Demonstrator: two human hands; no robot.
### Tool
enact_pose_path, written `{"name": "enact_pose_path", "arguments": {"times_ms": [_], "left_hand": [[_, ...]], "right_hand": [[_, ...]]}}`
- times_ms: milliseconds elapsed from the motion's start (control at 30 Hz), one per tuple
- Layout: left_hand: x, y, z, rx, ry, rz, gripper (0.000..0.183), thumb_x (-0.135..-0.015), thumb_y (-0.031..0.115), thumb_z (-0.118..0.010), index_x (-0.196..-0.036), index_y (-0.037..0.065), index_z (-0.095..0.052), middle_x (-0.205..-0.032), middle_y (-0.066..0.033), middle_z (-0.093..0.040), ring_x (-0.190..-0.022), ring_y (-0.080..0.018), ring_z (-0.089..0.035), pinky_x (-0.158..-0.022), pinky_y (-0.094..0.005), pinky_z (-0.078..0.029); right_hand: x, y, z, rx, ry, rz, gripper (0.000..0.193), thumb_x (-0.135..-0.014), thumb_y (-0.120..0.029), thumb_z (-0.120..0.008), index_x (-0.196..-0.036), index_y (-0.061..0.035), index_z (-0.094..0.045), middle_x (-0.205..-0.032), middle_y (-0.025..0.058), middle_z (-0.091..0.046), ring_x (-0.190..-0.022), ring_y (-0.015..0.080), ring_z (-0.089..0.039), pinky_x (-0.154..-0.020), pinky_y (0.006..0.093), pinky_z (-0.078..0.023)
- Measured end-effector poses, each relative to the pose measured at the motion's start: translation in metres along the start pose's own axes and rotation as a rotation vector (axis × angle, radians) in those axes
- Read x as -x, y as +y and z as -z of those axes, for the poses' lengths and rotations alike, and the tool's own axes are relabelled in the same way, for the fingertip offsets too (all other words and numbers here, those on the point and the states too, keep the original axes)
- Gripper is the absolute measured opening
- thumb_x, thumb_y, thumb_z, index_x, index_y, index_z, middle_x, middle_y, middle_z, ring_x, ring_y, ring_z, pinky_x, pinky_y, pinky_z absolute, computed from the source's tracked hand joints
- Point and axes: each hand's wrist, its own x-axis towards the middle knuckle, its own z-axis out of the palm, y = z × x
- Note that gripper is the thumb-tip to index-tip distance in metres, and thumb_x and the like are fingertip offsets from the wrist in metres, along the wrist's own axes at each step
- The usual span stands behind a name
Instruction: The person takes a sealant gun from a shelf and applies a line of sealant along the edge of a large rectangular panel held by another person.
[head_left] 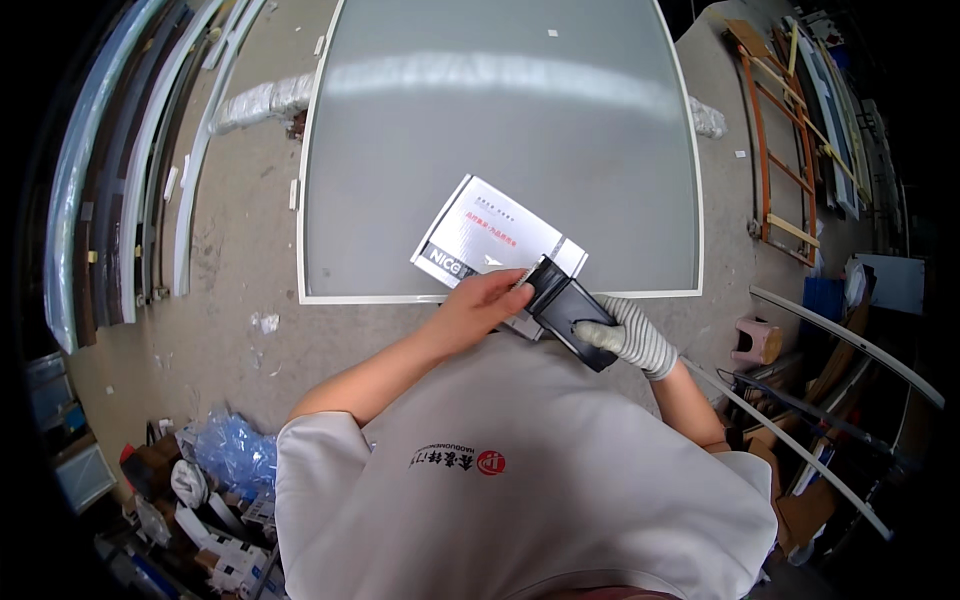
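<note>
Over the near edge of a large grey panel with a slim white frame (500,130), close to the person's chest, a black, glossy, flat rectangular object (575,318) is held between two hands. It slants, its upper end toward the panel and its lower end toward the person's right, and it covers part of a white, flat cardboard box with red and black print (490,225) that lies askew on the panel.

The bare left hand (492,297) has its fingers drawn narrow at the object's upper left end, where a thin bright edge shows. The right hand in a grey-and-white striped knit glove (637,335) grips the right side, thumb laid across the black face; its other fingers are mostly hidden beneath, so I cannot tell how they are spread.

The step in hand looks like two-handed handling of the object, the gloved hand bearing it and the bare fingertips working at its end. Judging from this hold, the next move calls for a steady right grip and a light, precise left touch, since a glossy surface could slip against knit fabric.
</note>
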Motion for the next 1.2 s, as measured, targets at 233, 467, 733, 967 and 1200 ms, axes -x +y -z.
{"name": "enact_pose_path", "arguments": {"times_ms": [233,467,733,967,1200], "left_hand": [[-0.02,-0.018,0.016,0.454,0.153,0.168,0.019,-0.085,0.011,-0.06,-0.096,-0.004,-0.062,-0.088,-0.0067,-0.065,-0.081,-0.0127,-0.06,-0.072,-0.0258,-0.047],[-0.06,-0.015,0.108,0.072,0.656,-0.147,0.009,-0.081,0.005,-0.061,-0.083,-0.003,-0.065,-0.075,-0.0103,-0.066,-0.068,-0.0135,-0.062,-0.067,-0.0259,-0.051],[-0.08,-0.064,0.114,-0.918,0.991,-0.119,0.049,-0.075,0.017,-0.068,-0.118,0.002,-0.052,-0.106,-0.0132,-0.061,-0.096,-0.0258,-0.058,-0.088,-0.0334,-0.044],[-0.086,0.028,0.057,-0.868,0.382,0.223,0.057,-0.089,0.038,-0.05,-0.127,-0.003,-0.043,-0.115,-0.0193,-0.057,-0.109,-0.0343,-0.051,-0.092,-0.0372,-0.04],[-0.046,-0.031,-0.021,-1.461,0.235,-0.254,0.106,-0.061,0.055,-0.068,-0.124,-0.02,-0.031,-0.134,-0.0375,-0.025,-0.127,-0.0502,-0.024,-0.104,-0.0485,-0.026]], "right_hand": [[-0.004,-0.014,-0.005,-0.045,-0.042,0.075,0.067,-0.073,-0.039,-0.07,-0.119,0.0048,-0.051,-0.103,0.0084,-0.06,-0.094,0.0159,-0.056,-0.084,0.0272,-0.045],[-0.027,-0.04,0.009,-0.104,0.032,0.021,0.05,-0.072,-0.033,-0.069,-0.103,0.0045,-0.059,-0.085,0.0074,-0.063,-0.074,0.0127,-0.059,-0.067,0.0242,-0.048],[-0.035,-0.021,0.021,-0.093,0.024,0.072,0.053,-0.074,-0.036,-0.068,-0.107,0.0041,-0.057,-0.085,0.0073,-0.062,-0.075,0.0135,-0.059,-0.07,0.0249,-0.049],[-0.025,0.0,0.005,-0.261,0.151,0.13,0.062,-0.074,-0.042,-0.068,-0.115,0.002,-0.052,-0.093,0.005,-0.06,-0.082,0.0114,-0.056,-0.073,0.0248,-0.046],[-0.024,-0.007,0.0,-0.435,0.228,0.064,0.045,-0.081,-0.034,-0.062,-0.107,0.0019,-0.058,-0.089,0.0046,-0.06,-0.082,0.0091,-0.054,-0.074,0.0232,-0.045]]}}
